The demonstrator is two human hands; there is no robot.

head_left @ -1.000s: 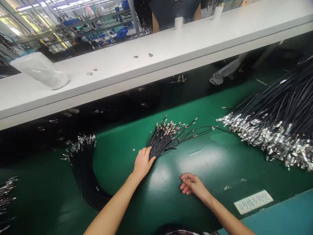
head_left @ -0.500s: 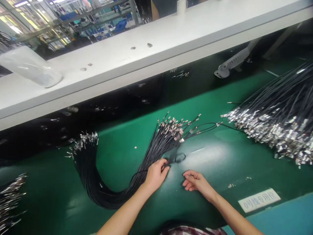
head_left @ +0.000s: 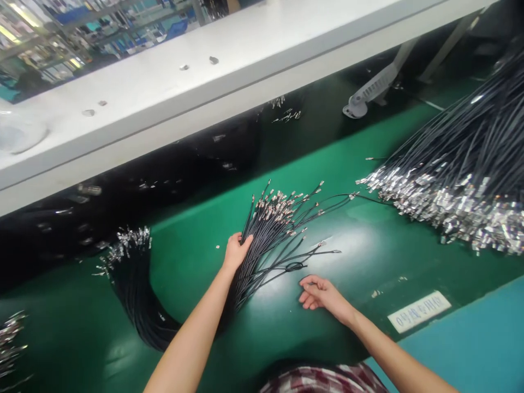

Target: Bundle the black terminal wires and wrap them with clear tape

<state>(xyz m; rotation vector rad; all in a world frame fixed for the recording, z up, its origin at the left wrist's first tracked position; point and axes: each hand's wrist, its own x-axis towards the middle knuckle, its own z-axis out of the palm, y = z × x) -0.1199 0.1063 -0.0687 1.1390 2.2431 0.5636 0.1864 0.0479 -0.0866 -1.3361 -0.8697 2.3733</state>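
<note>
A bundle of thin black cables [head_left: 257,245] with small metal terminals at its ends lies on the green work surface, curving round to a second terminal-tipped end [head_left: 133,240] at the left. My left hand [head_left: 236,252] is on the bundle's upper left side, thumb over the cables and fingers round the edge, partly hidden. Several loose cables [head_left: 295,266] fan out to the right of the bundle, one of them looped. My right hand [head_left: 321,293] hovers just below them, apart from the cables, with loosely bent fingers and nothing visible in them.
A large pile of similar cables [head_left: 470,185] lies at the right, another tip cluster [head_left: 12,333] at the lower left. A white shelf [head_left: 164,103] with small metal bits crosses above. A grey bracket [head_left: 368,93] hangs beneath it. A label with writing [head_left: 420,311] lies near the front edge.
My left hand has moved up and left along the cables, onto the bundle's side. The loose cables at the right have spread out. My right hand stays nearly in place; the view has shifted.
</note>
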